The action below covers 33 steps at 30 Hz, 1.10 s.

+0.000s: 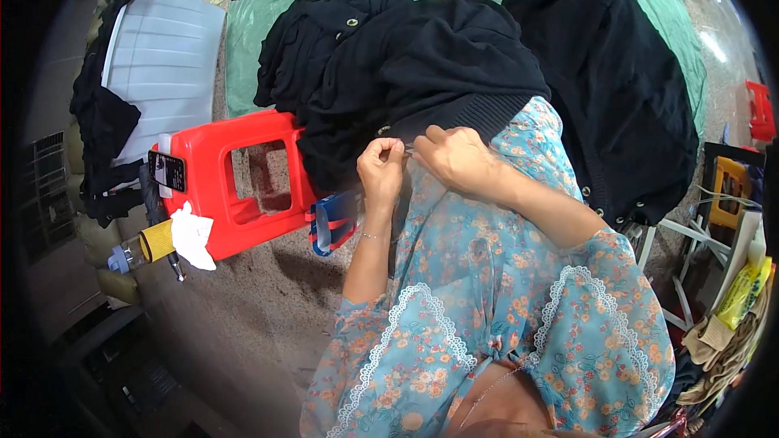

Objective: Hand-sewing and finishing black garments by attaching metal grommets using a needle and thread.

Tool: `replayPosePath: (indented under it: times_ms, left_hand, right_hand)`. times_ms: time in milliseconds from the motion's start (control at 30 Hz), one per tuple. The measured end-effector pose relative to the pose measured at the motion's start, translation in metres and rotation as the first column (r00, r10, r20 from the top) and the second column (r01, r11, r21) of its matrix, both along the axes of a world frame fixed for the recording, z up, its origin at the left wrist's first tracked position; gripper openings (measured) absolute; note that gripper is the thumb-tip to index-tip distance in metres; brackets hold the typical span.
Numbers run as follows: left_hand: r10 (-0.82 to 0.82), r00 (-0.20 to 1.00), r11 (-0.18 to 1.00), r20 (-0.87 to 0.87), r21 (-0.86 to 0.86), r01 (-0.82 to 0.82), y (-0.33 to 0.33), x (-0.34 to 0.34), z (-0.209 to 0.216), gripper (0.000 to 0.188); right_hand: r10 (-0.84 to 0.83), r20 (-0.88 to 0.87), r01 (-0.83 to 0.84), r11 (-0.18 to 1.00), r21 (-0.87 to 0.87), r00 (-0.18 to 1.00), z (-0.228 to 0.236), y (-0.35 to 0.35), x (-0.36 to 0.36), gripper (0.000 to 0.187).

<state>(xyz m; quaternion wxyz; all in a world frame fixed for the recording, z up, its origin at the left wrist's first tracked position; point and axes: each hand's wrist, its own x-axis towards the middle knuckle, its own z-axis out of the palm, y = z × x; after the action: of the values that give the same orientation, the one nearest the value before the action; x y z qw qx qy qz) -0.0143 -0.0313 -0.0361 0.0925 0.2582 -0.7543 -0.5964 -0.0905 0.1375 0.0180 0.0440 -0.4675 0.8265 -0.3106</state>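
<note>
My left hand [380, 173] is closed in a pinch, thumb against fingertips, over my lap. Close beside it, my right hand [456, 159] has its fingers curled and pressed together, its fingertips almost meeting the left ones. Whatever lies between the fingers is too small to make out. Just beyond both hands, a black knit garment [454, 49] with a ribbed edge and round metal-coloured buttons lies draped over my legs. Its near edge reaches my hands; whether the fingers touch it I cannot tell. Beneath them is my blue floral dress [479, 251].
A red plastic stool [219, 235] stands to the left, bearing a phone [167, 170] and white tissue [192, 235]. A blue bag [331, 223] is beside it. Farther left is a pale plastic tub [166, 57]. More black garments [617, 81] lie on green sheeting [247, 40].
</note>
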Motion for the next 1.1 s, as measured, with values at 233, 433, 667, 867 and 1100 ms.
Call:
replayPosePath:
  times_ms: [233,433,667,867,1100]
  left_hand:
    - [0.001,0.991,0.989,-0.132,-0.149,-0.021,0.007,0.000,0.005,0.007]
    - [-0.036,0.977,0.956,-0.209,-0.293,-0.027,0.004,-0.004,-0.001,0.010]
    - [-0.164,0.939,0.798,-0.303,-0.601,-0.054,0.011,-0.012,0.041,0.009]
    - [-0.715,0.686,0.544,0.138,-0.506,0.669,0.044,-0.028,0.075,0.039]
    - [-0.671,0.727,0.578,0.148,-0.511,0.637,0.038,-0.022,0.062,0.029]
  right_hand:
    - [0.051,-0.095,-0.052,0.999,-0.013,0.994,-0.001,-0.005,-0.004,0.013]
    - [-0.219,0.040,0.223,0.966,-0.129,0.975,-0.013,0.002,-0.004,0.014]
    - [-0.217,0.949,0.901,0.417,-0.120,0.227,-0.030,0.056,-0.030,0.026]
    - [-0.204,0.954,0.888,0.446,-0.109,0.220,-0.030,0.057,-0.011,0.025]
    - [-0.171,0.918,0.753,0.634,-0.176,0.359,-0.040,0.053,-0.001,0.023]
